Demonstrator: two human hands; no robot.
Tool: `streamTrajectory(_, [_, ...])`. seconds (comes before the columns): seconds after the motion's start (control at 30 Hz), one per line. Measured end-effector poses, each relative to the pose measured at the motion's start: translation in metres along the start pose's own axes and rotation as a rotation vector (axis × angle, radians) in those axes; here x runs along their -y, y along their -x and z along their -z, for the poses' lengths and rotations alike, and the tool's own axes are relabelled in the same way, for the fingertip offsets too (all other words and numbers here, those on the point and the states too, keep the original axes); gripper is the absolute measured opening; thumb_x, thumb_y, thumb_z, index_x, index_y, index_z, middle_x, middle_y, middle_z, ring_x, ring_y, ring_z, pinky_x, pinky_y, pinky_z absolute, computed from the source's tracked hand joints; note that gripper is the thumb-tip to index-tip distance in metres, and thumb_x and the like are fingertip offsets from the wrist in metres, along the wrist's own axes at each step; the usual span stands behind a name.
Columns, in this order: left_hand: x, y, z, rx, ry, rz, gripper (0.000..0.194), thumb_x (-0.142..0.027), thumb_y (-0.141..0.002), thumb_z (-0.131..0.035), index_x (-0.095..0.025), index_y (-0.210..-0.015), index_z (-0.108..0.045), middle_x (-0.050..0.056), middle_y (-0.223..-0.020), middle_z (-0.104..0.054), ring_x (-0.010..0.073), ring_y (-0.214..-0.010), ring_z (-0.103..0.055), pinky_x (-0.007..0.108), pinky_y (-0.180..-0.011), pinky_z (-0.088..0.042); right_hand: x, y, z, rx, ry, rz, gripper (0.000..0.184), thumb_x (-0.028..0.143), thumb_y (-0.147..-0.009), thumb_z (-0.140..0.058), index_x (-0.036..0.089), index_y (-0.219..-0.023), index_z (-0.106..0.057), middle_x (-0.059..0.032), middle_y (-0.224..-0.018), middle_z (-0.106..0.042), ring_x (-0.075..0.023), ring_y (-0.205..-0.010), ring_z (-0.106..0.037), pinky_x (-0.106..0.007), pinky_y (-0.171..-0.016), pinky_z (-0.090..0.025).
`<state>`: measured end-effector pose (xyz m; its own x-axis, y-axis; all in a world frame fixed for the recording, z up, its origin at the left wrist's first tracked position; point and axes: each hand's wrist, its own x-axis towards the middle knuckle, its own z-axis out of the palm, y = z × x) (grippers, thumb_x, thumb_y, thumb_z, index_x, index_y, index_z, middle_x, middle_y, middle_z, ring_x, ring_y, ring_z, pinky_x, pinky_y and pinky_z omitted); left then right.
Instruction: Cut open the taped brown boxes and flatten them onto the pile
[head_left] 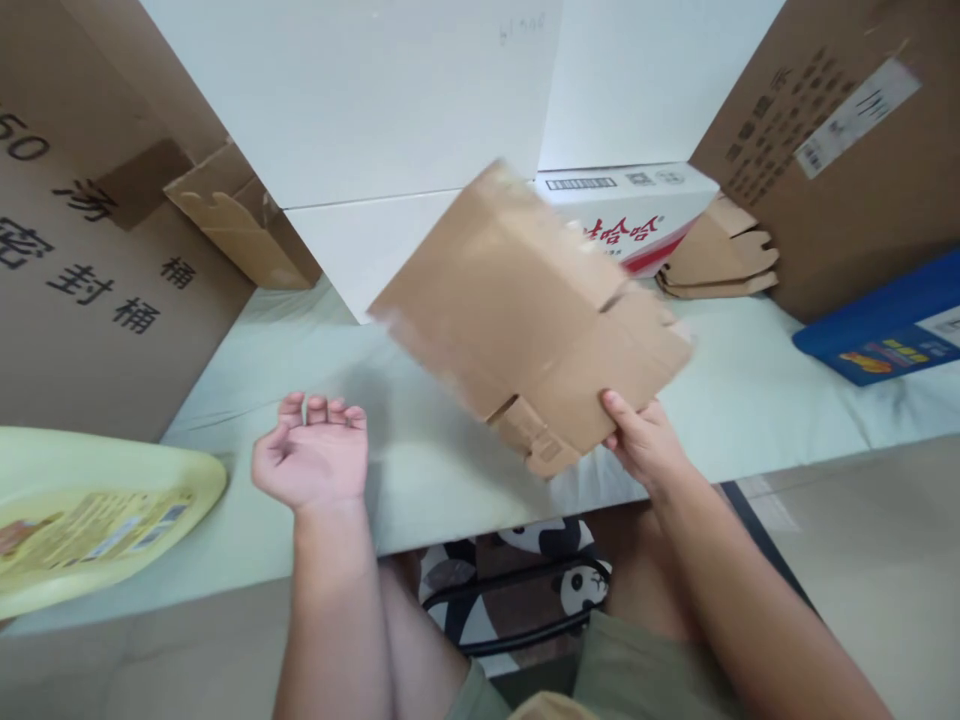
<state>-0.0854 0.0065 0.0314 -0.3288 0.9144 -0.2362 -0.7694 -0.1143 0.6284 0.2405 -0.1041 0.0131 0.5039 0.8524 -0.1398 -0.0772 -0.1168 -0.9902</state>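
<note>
My right hand (641, 435) grips the lower right corner of an unfolded brown cardboard box (517, 300), thumb on the near face. The cardboard is tilted above the pale green cloth and slightly blurred; small flaps and slots show along its edges. My left hand (315, 450) is palm up over the cloth, fingers loosely curled and apart, with nothing in it. It is separate from the cardboard, to its lower left.
White boxes (420, 100) stand at the back, one with red lettering (622, 230). Large cartons (90, 220) flank both sides. Folded cardboard (720, 250) lies at right beside a blue package (885, 320). A yellow-green bottle (105, 520) lies at left on the cloth (442, 470).
</note>
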Motion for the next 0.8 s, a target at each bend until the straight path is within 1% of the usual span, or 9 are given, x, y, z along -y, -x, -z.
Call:
streamTrajectory(0.07, [-0.006,0.001,-0.001,0.009,0.005,0.02,0.026,-0.03,-0.056,-0.058,-0.022,-0.081,-0.059,-0.001,-0.069,-0.055,0.0128,-0.059,-0.052,0.026,-0.056,-0.047,0.01,0.005,0.036,-0.131,0.114,0.035,0.061,0.079,-0.063,-0.081,0.024,-0.057,-0.055,-0.0014,-0.045,-0.051,-0.014,-0.04,-0.041,-0.031,-0.038,-0.034])
streamTrajectory(0.1, [-0.009,0.001,0.0,0.025,-0.003,0.024,0.025,-0.03,-0.056,-0.058,-0.022,-0.08,-0.058,-0.002,-0.068,-0.053,0.0124,-0.058,-0.05,0.026,-0.055,-0.046,0.016,0.009,0.055,-0.246,0.248,0.046,0.06,0.076,-0.068,-0.079,0.024,-0.051,-0.054,-0.0038,-0.044,-0.051,-0.0156,-0.042,-0.045,-0.032,-0.04,-0.037])
streamTrajectory(0.2, [-0.013,0.002,0.0,0.05,-0.037,0.021,0.025,-0.031,-0.056,-0.059,-0.022,-0.078,-0.056,-0.003,-0.066,-0.049,0.0117,-0.056,-0.047,0.026,-0.055,-0.044,0.035,0.023,0.103,-0.602,0.448,0.04,0.047,0.049,-0.083,-0.075,0.024,-0.048,-0.058,-0.0073,-0.047,-0.054,-0.0171,-0.044,-0.051,-0.033,-0.044,-0.04])
streamTrajectory(0.27, [-0.013,0.003,0.0,0.047,-0.042,0.011,0.026,-0.033,-0.054,-0.059,-0.022,-0.078,-0.055,-0.004,-0.065,-0.046,0.0114,-0.055,-0.046,0.027,-0.054,-0.043,0.047,0.025,0.124,-0.764,0.434,0.047,0.039,0.032,-0.087,-0.07,0.024,-0.051,-0.06,-0.0054,-0.048,-0.053,-0.0156,-0.042,-0.05,-0.033,-0.043,-0.038])
streamTrajectory(0.37, [-0.013,0.004,-0.004,0.026,-0.025,-0.02,0.028,-0.035,-0.053,-0.057,-0.021,-0.077,-0.052,-0.005,-0.062,-0.043,0.0112,-0.051,-0.043,0.027,-0.052,-0.037,0.063,0.006,0.138,-0.906,0.39,0.073,0.038,0.021,-0.091,-0.064,0.024,-0.054,-0.059,-0.0027,-0.049,-0.052,-0.0129,-0.039,-0.048,-0.032,-0.042,-0.038])
streamTrajectory(0.47, [-0.013,0.003,-0.008,0.011,-0.012,-0.03,0.028,-0.035,-0.053,-0.056,-0.021,-0.077,-0.05,-0.005,-0.061,-0.042,0.0117,-0.05,-0.041,0.028,-0.052,-0.033,0.08,-0.038,0.144,-0.971,0.422,0.049,0.041,0.018,-0.09,-0.068,0.021,-0.051,-0.056,-0.0017,-0.047,-0.05,-0.011,-0.039,-0.047,-0.032,-0.044,-0.038])
streamTrajectory(0.53, [-0.014,0.001,-0.007,0.002,-0.002,-0.026,0.027,-0.035,-0.053,-0.055,-0.021,-0.076,-0.051,-0.004,-0.06,-0.043,0.0121,-0.049,-0.04,0.029,-0.053,-0.033,0.092,-0.076,0.146,-0.956,0.429,0.028,0.04,0.017,-0.087,-0.073,0.017,-0.05,-0.056,-0.0021,-0.047,-0.05,-0.0097,-0.041,-0.049,-0.032,-0.047,-0.039])
streamTrajectory(0.7, [-0.021,-0.005,0.001,0.029,0.019,-0.036,0.024,-0.037,-0.053,-0.058,-0.021,-0.072,-0.055,-0.004,-0.06,-0.041,0.0117,-0.051,-0.04,0.029,-0.051,-0.035,0.116,-0.166,0.147,-0.97,0.358,0.031,0.041,0.009,-0.091,-0.061,0.02,-0.056,-0.043,-0.0047,-0.062,-0.06,-0.0048,-0.048,-0.054,-0.035,-0.055,-0.041])
streamTrajectory(0.8, [-0.024,-0.007,0.006,0.087,-0.001,-0.029,0.019,-0.036,-0.059,-0.062,-0.022,-0.072,-0.06,-0.002,-0.063,-0.042,0.0127,-0.054,-0.042,0.029,-0.051,-0.041,0.117,-0.198,0.144,-0.871,0.356,0.098,0.041,-0.001,-0.093,-0.053,0.02,-0.06,-0.039,-0.0043,-0.069,-0.063,-0.0045,-0.053,-0.058,-0.033,-0.059,-0.046])
